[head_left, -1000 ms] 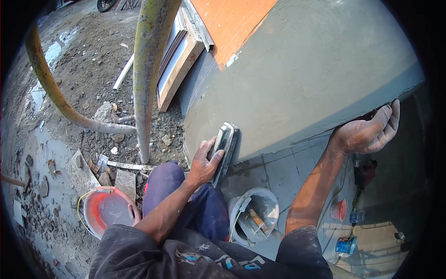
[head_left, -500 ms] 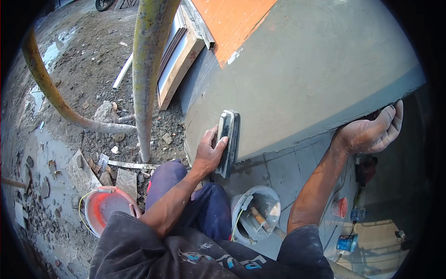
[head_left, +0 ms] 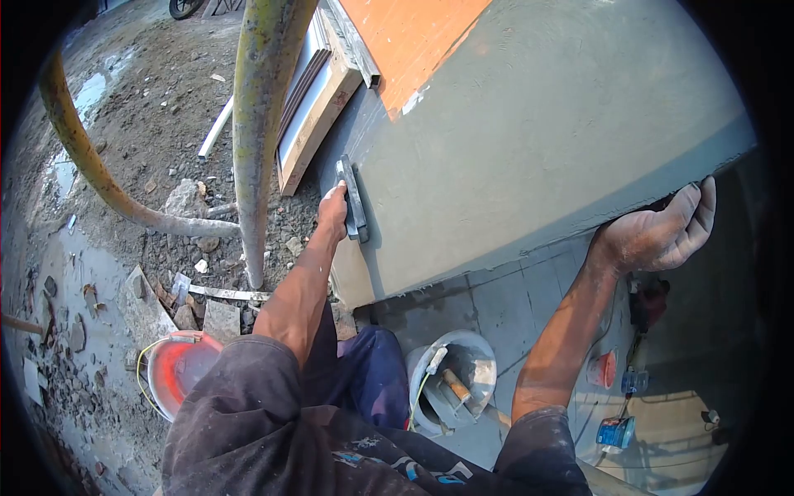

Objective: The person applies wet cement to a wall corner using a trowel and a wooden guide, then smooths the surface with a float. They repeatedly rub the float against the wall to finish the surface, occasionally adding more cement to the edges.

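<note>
My left hand (head_left: pixel 332 208) grips the handle of a dark plastering float (head_left: pixel 353 198), pressed against the left edge of a wet grey plastered wall (head_left: pixel 529 132). My right hand (head_left: pixel 657 234) clings to the wall's lower right edge, fingers curled over it and palm turned up, holding no tool. An orange unplastered patch (head_left: pixel 409 37) shows at the top of the wall.
A white bucket (head_left: pixel 456 379) with tools inside stands on the grey tiled floor below. A red bucket (head_left: pixel 186 368) sits on rubble at lower left. A thick yellowish pole (head_left: pixel 258 124) rises in front of the wall's left side, near a wooden window frame (head_left: pixel 318 116). Small containers (head_left: pixel 616 431) lie at lower right.
My left hand has slid the float up and to the left along the wall, from the lower edge to the left edge. My right hand has stayed on the wall edge.
</note>
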The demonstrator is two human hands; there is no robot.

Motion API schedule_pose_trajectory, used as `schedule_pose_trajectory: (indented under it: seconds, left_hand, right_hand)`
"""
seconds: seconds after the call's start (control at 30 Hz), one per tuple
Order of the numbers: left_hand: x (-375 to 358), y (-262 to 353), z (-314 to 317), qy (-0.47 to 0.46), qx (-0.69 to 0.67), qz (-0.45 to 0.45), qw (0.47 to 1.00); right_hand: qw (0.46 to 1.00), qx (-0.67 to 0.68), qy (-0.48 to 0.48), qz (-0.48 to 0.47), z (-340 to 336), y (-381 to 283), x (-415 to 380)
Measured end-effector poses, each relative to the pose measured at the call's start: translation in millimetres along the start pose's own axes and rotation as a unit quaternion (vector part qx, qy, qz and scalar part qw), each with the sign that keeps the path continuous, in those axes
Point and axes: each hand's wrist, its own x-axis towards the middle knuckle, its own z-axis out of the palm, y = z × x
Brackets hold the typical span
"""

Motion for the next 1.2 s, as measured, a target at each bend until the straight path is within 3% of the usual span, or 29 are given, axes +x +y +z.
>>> schedule_pose_trajectory:
  seconds: [0.13,0.27,0.37,0.43,0.47,0.6,0.67,0.73,0.77,0.8,0.9,1.0,1.1,1.13,1.2]
  left_hand:
    - [-26.1,34.6,28.8,-0.132,-0.027,0.095,0.986]
    - [-97.2,57.2,65.5,-0.233,0.106,0.284,0.924]
    - [-170.7,45.4,56.8,-0.267,0.263,0.349,0.859]
    - [-207.0,37.9,34.4,-0.340,0.324,0.314,0.825]
    - [-207.9,22.0,23.0,-0.337,0.305,0.356,0.816]
    - [-146.8,-11.9,3.3,-0.068,0.209,0.299,0.929]
    - [-101.7,-2.8,5.8,-0.039,0.169,0.277,0.945]
    - [-70.3,10.2,15.4,-0.014,0.239,0.277,0.930]
    - [-53.2,13.4,19.5,-0.031,0.304,0.302,0.903]
    - [-46.7,3.0,25.5,-0.020,0.284,0.336,0.898]
    - [-138.0,17.0,35.1,-0.126,0.317,0.345,0.875]
    - [-210.8,-0.9,10.5,-0.241,0.360,0.376,0.819]
    - [-188.5,-26.6,0.0,-0.032,0.282,0.288,0.915]
    - [-179.8,-7.4,5.8,0.008,0.214,0.176,0.961]
    - [-106.5,-41.5,-26.7,0.015,0.129,0.158,0.979]
  right_hand:
    - [0.999,0.018,-0.012,-0.032,-4.2,8.4,1.2]
    - [0.999,0.011,-0.010,-0.040,-4.1,7.9,2.2]
    - [1.000,0.014,-0.009,-0.025,-5.3,7.1,1.0]
    - [1.000,0.021,-0.005,-0.021,-2.5,7.2,1.8]
    - [1.000,0.021,-0.003,-0.019,-1.6,5.7,1.4]
    - [1.000,0.027,0.004,-0.009,0.5,2.2,0.4]
    - [1.000,0.017,0.006,-0.003,1.0,-0.1,-0.7]
    - [1.000,0.014,0.007,-0.006,0.9,0.4,0.0]
    - [1.000,0.014,0.005,-0.011,-0.4,1.6,0.2]
    - [1.000,0.015,0.003,-0.015,-0.6,3.1,0.8]
    - [1.000,0.007,0.006,-0.002,0.1,1.3,0.5]
    - [0.999,0.013,-0.009,-0.033,-3.1,5.9,1.4]
    - [0.999,0.008,-0.020,-0.043,-6.4,10.2,3.7]
    - [0.999,0.006,-0.018,-0.043,-5.8,9.5,3.3]
    - [0.999,0.006,-0.021,-0.043,-5.8,8.6,2.1]
